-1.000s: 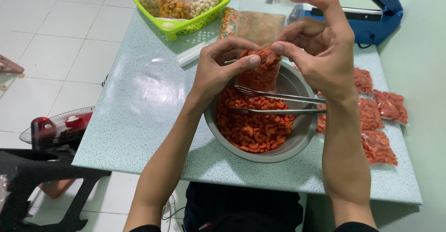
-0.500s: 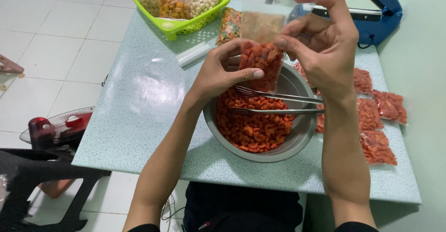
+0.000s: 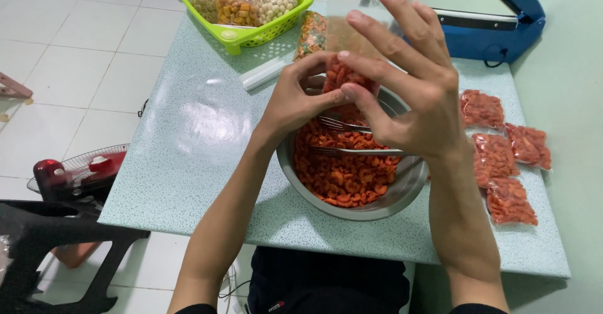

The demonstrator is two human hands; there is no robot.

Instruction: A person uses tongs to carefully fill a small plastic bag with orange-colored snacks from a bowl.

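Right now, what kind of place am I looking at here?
Probably a small home snack-packing spot. A metal bowl of orange-red snacks sits on a speckled table, filled clear packets lie beside it, and a blue heat sealer stands at the back, on a white tiled floor.
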